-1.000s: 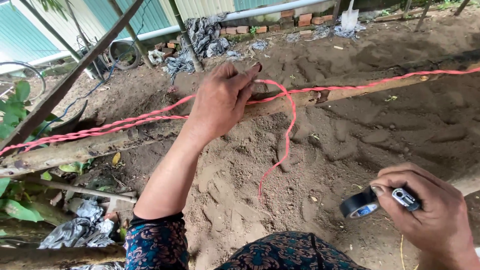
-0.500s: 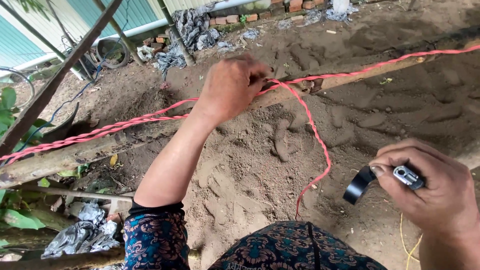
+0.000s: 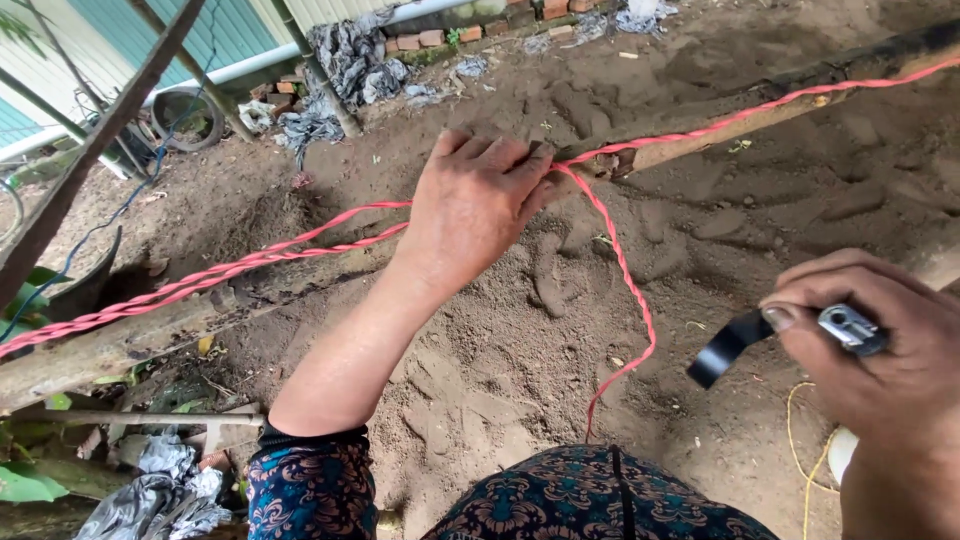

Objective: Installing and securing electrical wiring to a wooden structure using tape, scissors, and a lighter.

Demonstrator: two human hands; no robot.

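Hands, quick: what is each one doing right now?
Left hand: closed around the red twisted wire on the wooden pole.
Right hand: holding black tape and a small metal tool.

Two hands (image 3: pixel 475 205), one red twisted cable (image 3: pixel 300 250), one black tape roll (image 3: pixel 725 347), one wooden pole (image 3: pixel 180 325)

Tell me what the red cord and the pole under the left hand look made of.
Red cord: probably plastic-coated wire, two smooth strands twisted together. Pole: seemingly weathered wood or bamboo, rough, dirt-stained, dull. The left hand rests on both.
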